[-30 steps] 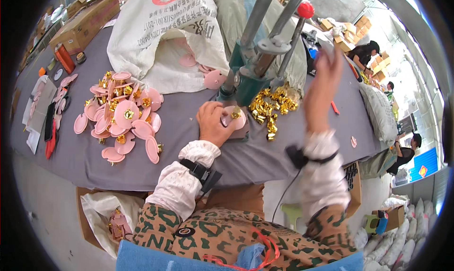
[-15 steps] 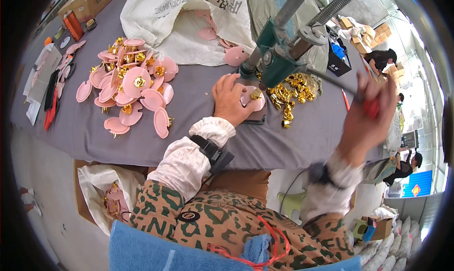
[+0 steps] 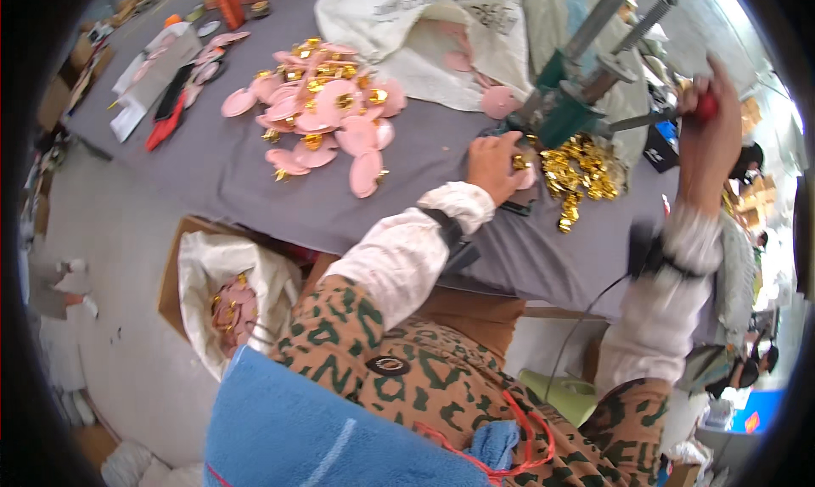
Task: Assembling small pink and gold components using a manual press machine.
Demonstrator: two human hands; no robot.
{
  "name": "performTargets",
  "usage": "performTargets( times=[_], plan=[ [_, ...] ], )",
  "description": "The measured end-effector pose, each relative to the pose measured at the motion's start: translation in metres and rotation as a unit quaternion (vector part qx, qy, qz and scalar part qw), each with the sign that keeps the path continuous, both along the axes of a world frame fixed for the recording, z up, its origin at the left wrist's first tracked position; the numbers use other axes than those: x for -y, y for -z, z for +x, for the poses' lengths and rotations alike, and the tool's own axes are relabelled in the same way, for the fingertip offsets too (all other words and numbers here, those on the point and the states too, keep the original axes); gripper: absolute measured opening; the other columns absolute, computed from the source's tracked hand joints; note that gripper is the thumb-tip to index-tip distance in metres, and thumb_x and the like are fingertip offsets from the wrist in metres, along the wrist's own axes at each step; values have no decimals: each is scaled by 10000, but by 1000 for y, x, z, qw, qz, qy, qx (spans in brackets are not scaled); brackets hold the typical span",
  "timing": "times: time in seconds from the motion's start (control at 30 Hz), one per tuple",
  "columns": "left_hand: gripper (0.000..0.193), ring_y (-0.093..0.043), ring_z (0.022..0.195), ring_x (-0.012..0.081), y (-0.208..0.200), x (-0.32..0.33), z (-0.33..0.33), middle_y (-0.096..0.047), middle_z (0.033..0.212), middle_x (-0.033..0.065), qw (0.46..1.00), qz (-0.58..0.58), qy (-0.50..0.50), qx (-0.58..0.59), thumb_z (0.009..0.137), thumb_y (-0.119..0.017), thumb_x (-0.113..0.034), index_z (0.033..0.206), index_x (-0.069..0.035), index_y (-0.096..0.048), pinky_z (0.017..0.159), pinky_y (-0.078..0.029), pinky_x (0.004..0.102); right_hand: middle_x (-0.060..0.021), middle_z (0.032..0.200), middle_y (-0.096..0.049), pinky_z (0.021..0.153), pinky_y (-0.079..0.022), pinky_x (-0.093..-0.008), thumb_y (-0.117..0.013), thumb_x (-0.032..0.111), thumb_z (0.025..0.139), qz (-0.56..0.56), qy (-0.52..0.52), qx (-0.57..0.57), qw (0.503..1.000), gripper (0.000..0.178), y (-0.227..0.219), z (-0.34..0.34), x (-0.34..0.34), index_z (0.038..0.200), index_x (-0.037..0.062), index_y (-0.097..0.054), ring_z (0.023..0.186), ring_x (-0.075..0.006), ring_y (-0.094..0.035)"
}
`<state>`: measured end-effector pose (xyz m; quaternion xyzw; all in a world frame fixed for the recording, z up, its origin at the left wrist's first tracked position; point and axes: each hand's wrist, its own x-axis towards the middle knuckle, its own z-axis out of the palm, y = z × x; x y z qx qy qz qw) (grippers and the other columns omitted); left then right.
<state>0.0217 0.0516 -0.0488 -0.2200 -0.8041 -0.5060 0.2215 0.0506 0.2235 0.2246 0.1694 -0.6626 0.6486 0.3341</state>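
My left hand is closed at the base of a green hand press, fingers around a pink disc. A gold cap-like piece stands on that disc beside my fingertips, under the press head. My right hand is raised and wrapped around the red knob of the press lever. Just right of the press lies a heap of shiny gold pieces. To the left is a pile of pink discs, many with gold pieces attached.
A white woven sack with pink discs in its mouth lies behind. At the left are a red-and-black tool and an orange can. Below the table edge, a lined carton holds more discs. People work at the far right.
My right hand has swung the lever upward. My left hand remains at the press base with the disc. The whole view has shifted, so the table sits farther right.
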Motion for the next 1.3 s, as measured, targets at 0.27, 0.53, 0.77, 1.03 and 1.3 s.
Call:
performTargets(
  times=[0.27,0.53,0.77,1.03,1.3],
  plan=[
    [323,-555,904,284,-32,94,57,-625,905,91,999,1,25,-41,703,-713,-184,992,-72,-624,830,-411,391,-53,748,-541,423,-277,-195,-416,182,943,-120,60,127,983,335,-9,-116,-19,1218,8,-497,494,-70,-388],
    [265,-573,838,290,-39,372,200,-638,827,84,928,-263,-226,138,650,-736,-167,881,-65,-653,780,-435,392,0,805,-571,471,-330,-180,-390,200,963,-103,98,101,985,337,-9,-127,-26,1224,44,-537,543,-45,-402],
    [492,-507,1113,316,-57,267,132,-534,1214,147,960,-252,-118,28,709,-739,-146,1172,-91,-583,961,-405,398,-9,703,-503,403,-291,-203,-472,224,935,22,97,45,994,243,-3,-135,-57,1071,48,-568,479,-63,-382],
    [357,-575,958,343,-46,168,40,-498,1198,193,971,-229,-74,9,726,-649,3,1071,-53,-575,817,-491,408,23,584,-437,344,-233,-197,-459,280,909,-94,75,49,992,228,-3,-116,-31,963,79,-554,417,-67,-359],
    [270,-565,999,225,-7,33,3,-534,1168,91,963,123,125,204,767,-713,-146,1019,-60,-666,854,-464,326,37,572,-400,347,-228,-202,-461,257,903,-121,-108,42,986,224,6,-160,-119,985,66,-545,404,-64,-336]
  ],
)
